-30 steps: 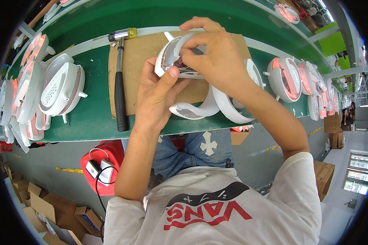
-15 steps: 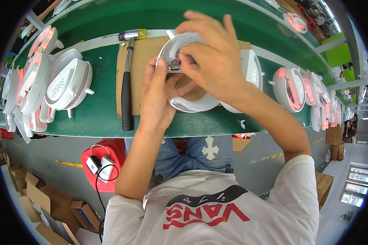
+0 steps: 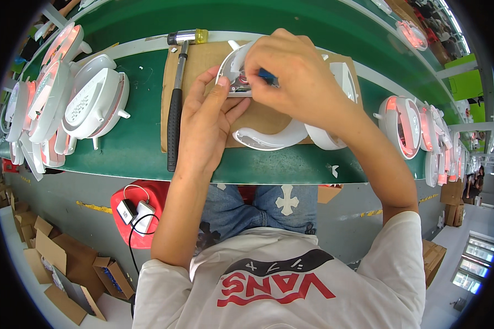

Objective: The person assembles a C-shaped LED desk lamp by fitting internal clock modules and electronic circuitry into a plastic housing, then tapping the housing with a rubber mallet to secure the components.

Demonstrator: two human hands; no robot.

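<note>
A white curved plastic housing (image 3: 269, 141) lies open side up over the cardboard, with small reddish and metallic parts inside its near-left section. My left hand (image 3: 206, 118) grips that section, thumb on the rim and fingers behind and below it. Over the housing, my right hand (image 3: 293, 74) is closed around a blue object (image 3: 267, 75). Only a short blue piece shows between the fingers, and its tip is hidden, so its kind cannot be made out.
A hammer (image 3: 174, 126) with a black grip lies left of my hands on the cardboard sheet (image 3: 173, 71). Another white housing (image 3: 346, 82) sits to the right. More white housings stand at the left (image 3: 96, 104) and right (image 3: 400, 126) of the green bench (image 3: 142, 148).
My right hand has lowered onto the housing, its raised fingers now curled in, and more of the blue object shows. My left hand keeps its grip. The whole view has shifted slightly.
</note>
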